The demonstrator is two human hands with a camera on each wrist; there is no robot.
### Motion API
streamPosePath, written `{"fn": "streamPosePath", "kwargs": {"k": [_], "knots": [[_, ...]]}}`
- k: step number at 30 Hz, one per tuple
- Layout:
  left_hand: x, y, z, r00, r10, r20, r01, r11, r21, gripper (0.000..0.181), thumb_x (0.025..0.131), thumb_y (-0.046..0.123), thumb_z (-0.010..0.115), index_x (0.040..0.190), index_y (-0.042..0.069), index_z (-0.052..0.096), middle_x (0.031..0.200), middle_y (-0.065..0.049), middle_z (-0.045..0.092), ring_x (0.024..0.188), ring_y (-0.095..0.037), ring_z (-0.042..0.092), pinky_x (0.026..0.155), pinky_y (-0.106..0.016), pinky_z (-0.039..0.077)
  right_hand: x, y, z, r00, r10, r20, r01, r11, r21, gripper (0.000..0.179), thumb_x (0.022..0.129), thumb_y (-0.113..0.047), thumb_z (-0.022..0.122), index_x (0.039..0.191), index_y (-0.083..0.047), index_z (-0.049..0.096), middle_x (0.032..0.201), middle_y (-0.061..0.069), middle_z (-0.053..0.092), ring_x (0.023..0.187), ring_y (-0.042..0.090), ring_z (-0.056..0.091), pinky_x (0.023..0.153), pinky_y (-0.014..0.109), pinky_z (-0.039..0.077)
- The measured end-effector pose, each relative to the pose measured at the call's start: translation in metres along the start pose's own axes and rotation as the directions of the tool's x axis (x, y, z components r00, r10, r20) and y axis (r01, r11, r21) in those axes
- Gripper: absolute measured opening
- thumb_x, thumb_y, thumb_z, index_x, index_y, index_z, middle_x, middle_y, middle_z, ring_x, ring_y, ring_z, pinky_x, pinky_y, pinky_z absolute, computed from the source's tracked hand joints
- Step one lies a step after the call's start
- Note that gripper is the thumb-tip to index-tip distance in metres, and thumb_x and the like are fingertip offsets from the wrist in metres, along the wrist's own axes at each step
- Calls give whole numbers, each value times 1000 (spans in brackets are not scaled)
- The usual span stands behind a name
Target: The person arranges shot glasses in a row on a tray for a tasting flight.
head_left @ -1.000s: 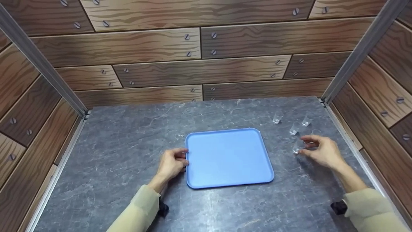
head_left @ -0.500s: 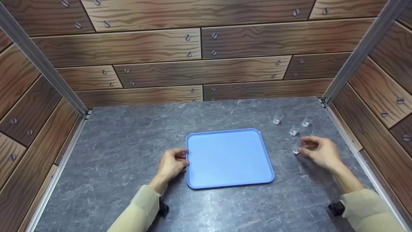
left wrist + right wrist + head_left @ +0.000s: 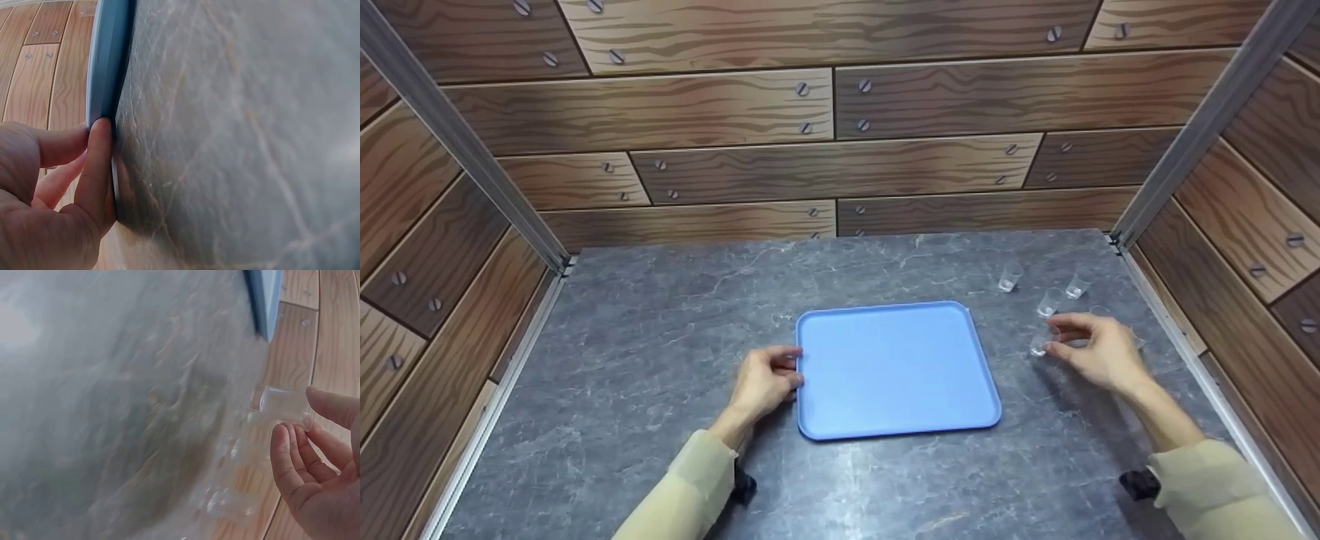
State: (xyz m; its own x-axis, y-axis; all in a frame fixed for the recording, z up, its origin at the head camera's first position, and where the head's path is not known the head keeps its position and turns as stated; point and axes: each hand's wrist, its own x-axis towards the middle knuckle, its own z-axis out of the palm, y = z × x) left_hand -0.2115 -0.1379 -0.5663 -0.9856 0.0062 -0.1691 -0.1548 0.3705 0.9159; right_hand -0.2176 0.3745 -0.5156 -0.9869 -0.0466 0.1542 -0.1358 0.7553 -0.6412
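Note:
A flat blue tray [image 3: 896, 371] with a raised rim lies at the middle of the table. My left hand [image 3: 765, 381] is at its left side, thumb and fingertips touching the rim; in the left wrist view the thumb [image 3: 98, 163] lies against the outer wall. Right of the tray, my right hand [image 3: 1102, 351] pinches a small clear shot glass [image 3: 281, 405] between thumb and fingertips. Behind it stand similar shot glasses, one at the back [image 3: 1010, 280], one further right [image 3: 1077, 286] and one nearer [image 3: 1048, 304]. Part of another shows beyond the right hand's knuckles.
The grey marbled table [image 3: 660, 322] is closed in by wood-patterned panels [image 3: 720, 176] at the back and both sides. Metal posts [image 3: 1200, 112] rise at the back corners. Table surface lies between the tray and the shot glasses.
My right hand has shifted slightly left with the pinched shot glass, away from where that glass was. The left hand and the tray stay as they were. The head view tilts slightly.

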Motion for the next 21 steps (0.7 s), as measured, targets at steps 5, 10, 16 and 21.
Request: {"fn": "streamPosePath", "kwargs": {"k": [5,10,16,21], "knots": [[0,1,0,1000,-12,1,12,1000,4,45,90,-10,77,133,3,80,110,-17,77,86,-13,75,67,-29,70,5,-19,7,999,-29,29,28,999,37,42,92,-6,90,131,6,77,124,28,82,97,14,81,80,3,55],[0,2,1,1000,-22,4,22,1000,-12,46,90,-10,78,133,2,80,113,-18,76,88,-14,75,67,-29,70,10,-38,18,995,-80,65,75,994,79,41,92,-2,88,131,7,78,126,29,80,103,29,82,85,12,64],[1,2,2,1000,-28,12,28,999,-23,46,90,-10,78,134,2,79,113,-18,76,89,-15,76,67,-29,70,19,-61,36,984,-155,84,145,983,116,40,90,0,88,129,6,79,123,26,81,110,45,79,89,18,67],[0,1,0,1000,-23,2,23,1000,-20,46,90,-11,77,134,2,80,111,-18,75,86,-14,75,66,-29,70,27,-80,58,977,-192,97,173,968,180,40,89,3,88,127,8,79,118,26,81,109,45,79,92,36,72]]}}
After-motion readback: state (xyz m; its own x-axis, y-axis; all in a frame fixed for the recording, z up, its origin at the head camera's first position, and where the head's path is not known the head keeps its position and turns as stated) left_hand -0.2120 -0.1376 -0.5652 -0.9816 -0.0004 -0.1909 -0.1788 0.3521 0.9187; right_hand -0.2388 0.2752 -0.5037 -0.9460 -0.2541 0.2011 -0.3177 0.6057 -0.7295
